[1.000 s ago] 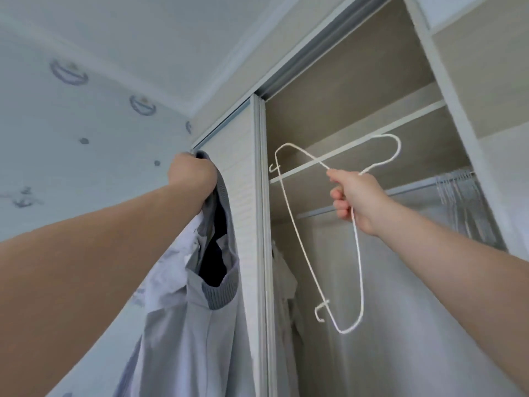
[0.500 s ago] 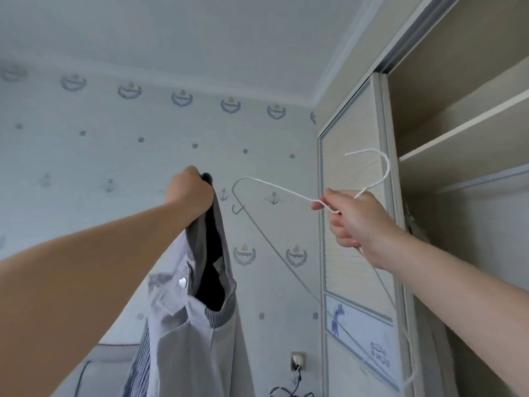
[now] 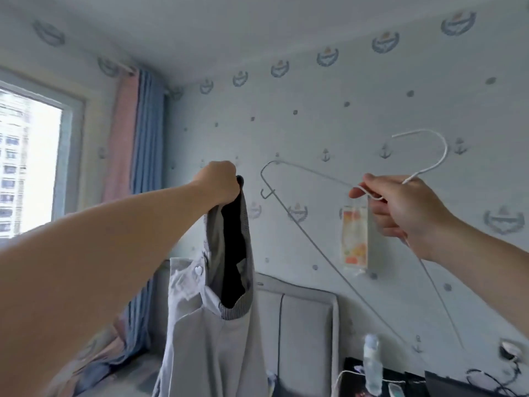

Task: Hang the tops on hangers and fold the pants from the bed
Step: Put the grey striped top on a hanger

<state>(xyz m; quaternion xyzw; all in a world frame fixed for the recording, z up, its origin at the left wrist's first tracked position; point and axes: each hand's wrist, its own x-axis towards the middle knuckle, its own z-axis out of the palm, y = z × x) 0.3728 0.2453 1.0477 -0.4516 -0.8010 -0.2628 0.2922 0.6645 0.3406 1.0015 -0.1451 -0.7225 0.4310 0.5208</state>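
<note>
The left hand [image 3: 219, 181] is gripping a grey top [image 3: 217, 325] by its collar while the right hand [image 3: 400, 209] is pinching a white hanger [image 3: 315, 247] at its neck, held apart.

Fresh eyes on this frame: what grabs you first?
Dead centre, the left hand grips a grey top by its neckline, and the cloth hangs straight down. To the right, the right hand pinches a white wire hanger just below the hook, apart from the top. A bright window with a pink and blue curtain fills the left edge.
</note>
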